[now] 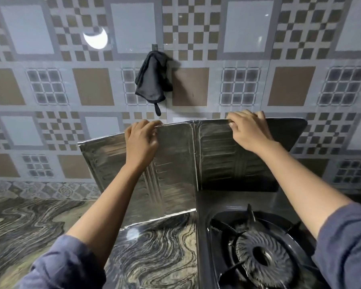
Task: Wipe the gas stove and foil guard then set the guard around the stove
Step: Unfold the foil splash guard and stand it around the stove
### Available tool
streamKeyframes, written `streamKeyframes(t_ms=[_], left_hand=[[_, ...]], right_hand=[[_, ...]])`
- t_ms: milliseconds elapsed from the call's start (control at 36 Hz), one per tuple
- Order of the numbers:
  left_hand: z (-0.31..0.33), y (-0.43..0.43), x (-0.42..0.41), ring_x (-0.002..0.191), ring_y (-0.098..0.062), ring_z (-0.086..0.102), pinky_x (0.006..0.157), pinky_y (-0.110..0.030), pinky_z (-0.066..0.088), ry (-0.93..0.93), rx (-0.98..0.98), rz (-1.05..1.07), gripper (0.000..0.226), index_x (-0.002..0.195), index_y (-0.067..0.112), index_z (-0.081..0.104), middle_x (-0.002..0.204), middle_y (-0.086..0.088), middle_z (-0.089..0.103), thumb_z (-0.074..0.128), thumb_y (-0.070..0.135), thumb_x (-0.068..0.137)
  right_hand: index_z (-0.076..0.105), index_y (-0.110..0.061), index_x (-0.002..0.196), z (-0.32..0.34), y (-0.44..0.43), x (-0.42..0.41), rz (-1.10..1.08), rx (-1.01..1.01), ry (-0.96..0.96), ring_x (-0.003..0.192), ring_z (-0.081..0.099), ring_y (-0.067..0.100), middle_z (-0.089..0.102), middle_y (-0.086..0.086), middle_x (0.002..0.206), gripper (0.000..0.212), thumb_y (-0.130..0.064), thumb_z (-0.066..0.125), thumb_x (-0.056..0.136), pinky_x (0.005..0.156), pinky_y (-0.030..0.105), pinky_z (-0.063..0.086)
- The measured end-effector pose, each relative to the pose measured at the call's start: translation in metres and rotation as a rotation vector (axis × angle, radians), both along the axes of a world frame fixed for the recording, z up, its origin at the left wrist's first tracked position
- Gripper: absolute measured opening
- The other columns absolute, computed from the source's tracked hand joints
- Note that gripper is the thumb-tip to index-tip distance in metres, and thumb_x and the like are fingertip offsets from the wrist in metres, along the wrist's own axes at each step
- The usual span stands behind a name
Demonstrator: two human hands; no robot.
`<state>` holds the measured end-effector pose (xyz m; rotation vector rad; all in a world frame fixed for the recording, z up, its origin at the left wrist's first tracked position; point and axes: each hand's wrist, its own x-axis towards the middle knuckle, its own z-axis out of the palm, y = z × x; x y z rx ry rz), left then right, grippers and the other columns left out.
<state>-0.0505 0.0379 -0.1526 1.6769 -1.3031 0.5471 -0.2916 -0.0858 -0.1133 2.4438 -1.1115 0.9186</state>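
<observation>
Both hands up on the guard, which stands at the far left corner of the stove, w/ the tiled wall behind. Left hand has fingers curled over the top edge of a left panel, thumb side in front; right hand pinches the top edge of the far panel, fingers hooked over the back. Guard is part unfolded: left panels run down onto the marble counter, the far one stands behind the burner; the right end angles off dark, can't tell how it sits. Looks like thin foil sheet, so light, floppy at the folds, prob. dents easily and edges may be sharp. Best held by the top rim near the creases, as now, one hand per panel. A black cloth hangs on the wall above.
</observation>
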Motion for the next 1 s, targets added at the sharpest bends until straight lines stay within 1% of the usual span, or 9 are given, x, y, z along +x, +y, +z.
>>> streamKeyframes(t_ms=[56, 111, 194, 306, 389, 528, 694, 889, 1000], left_hand=[[0.001, 0.001, 0.004, 0.097, -0.026, 0.053, 0.082, -0.020, 0.016, -0.026, -0.021, 0.023, 0.032, 0.111, 0.020, 0.066, 0.096, -0.005, 0.063, 0.051, 0.008, 0.085], [0.003, 0.003, 0.010, 0.095, -0.027, 0.053, 0.084, -0.022, 0.018, -0.046, -0.035, 0.051, 0.033, 0.110, 0.019, 0.066, 0.093, -0.006, 0.062, 0.051, 0.008, 0.083], [0.004, 0.007, 0.019, 0.096, -0.028, 0.052, 0.090, -0.028, 0.020, -0.038, -0.026, 0.071, 0.033, 0.109, 0.019, 0.066, 0.093, -0.006, 0.062, 0.050, 0.008, 0.083], [-0.001, 0.013, 0.027, 0.100, -0.027, 0.051, 0.092, -0.028, 0.020, 0.000, -0.014, 0.086, 0.032, 0.109, 0.020, 0.066, 0.097, -0.005, 0.063, 0.048, 0.012, 0.084], [-0.001, 0.020, 0.034, 0.099, -0.028, 0.051, 0.093, -0.030, 0.021, 0.005, -0.024, 0.108, 0.034, 0.110, 0.020, 0.066, 0.096, -0.007, 0.062, 0.046, 0.014, 0.083], [0.004, 0.036, 0.045, 0.094, -0.030, 0.052, 0.089, -0.030, 0.021, -0.036, -0.064, 0.162, 0.037, 0.106, 0.018, 0.068, 0.092, -0.009, 0.062, 0.046, 0.012, 0.078], [-0.001, 0.055, 0.059, 0.091, -0.029, 0.051, 0.088, -0.029, 0.022, -0.023, -0.067, 0.214, 0.040, 0.104, 0.019, 0.067, 0.090, -0.008, 0.061, 0.045, 0.011, 0.071], [-0.023, 0.060, 0.069, 0.091, -0.028, 0.051, 0.088, -0.029, 0.021, -0.016, -0.024, 0.231, 0.037, 0.103, 0.021, 0.067, 0.090, -0.005, 0.062, 0.047, 0.008, 0.075], [-0.034, 0.053, 0.066, 0.092, -0.025, 0.051, 0.083, -0.023, 0.017, 0.005, 0.005, 0.191, 0.036, 0.106, 0.020, 0.067, 0.091, -0.004, 0.061, 0.046, 0.010, 0.079]], right_hand=[[0.054, -0.013, 0.094, -0.001, 0.000, 0.003, 0.026, 0.018, -0.020, 0.102, 0.051, 0.026, 0.066, 0.005, 0.107, 0.016, -0.014, 0.038, 0.094, 0.091, 0.041, 0.028], [0.051, -0.015, 0.090, -0.002, 0.002, 0.009, 0.054, 0.035, -0.031, 0.101, 0.051, 0.026, 0.066, 0.006, 0.106, 0.014, -0.014, 0.038, 0.095, 0.090, 0.041, 0.028], [0.054, -0.014, 0.097, -0.004, 0.004, 0.019, 0.076, 0.037, -0.032, 0.103, 0.052, 0.026, 0.066, 0.005, 0.109, 0.017, -0.015, 0.037, 0.095, 0.089, 0.040, 0.028], [0.055, -0.014, 0.104, -0.004, 0.006, 0.030, 0.093, 0.037, -0.007, 0.106, 0.051, 0.025, 0.064, 0.004, 0.114, 0.021, -0.014, 0.036, 0.095, 0.089, 0.040, 0.027], [0.055, -0.014, 0.104, -0.003, 0.010, 0.039, 0.125, 0.041, -0.015, 0.108, 0.051, 0.024, 0.064, 0.003, 0.116, 0.021, -0.014, 0.037, 0.095, 0.089, 0.039, 0.028], [0.057, -0.016, 0.112, -0.006, 0.014, 0.057, 0.180, 0.070, -0.066, 0.114, 0.051, 0.024, 0.063, 0.003, 0.121, 0.025, -0.014, 0.039, 0.095, 0.092, 0.038, 0.028], [0.056, -0.013, 0.116, -0.012, 0.022, 0.080, 0.241, 0.116, -0.090, 0.114, 0.050, 0.027, 0.062, 0.006, 0.120, 0.027, -0.010, 0.038, 0.096, 0.094, 0.039, 0.031], [0.058, -0.015, 0.115, -0.032, 0.021, 0.092, 0.287, 0.206, -0.043, 0.110, 0.051, 0.027, 0.063, 0.005, 0.118, 0.029, -0.009, 0.037, 0.096, 0.094, 0.038, 0.032], [0.059, -0.015, 0.112, -0.040, 0.015, 0.085, 0.274, 0.211, -0.025, 0.107, 0.052, 0.027, 0.064, 0.003, 0.114, 0.028, -0.009, 0.037, 0.096, 0.094, 0.041, 0.033]])
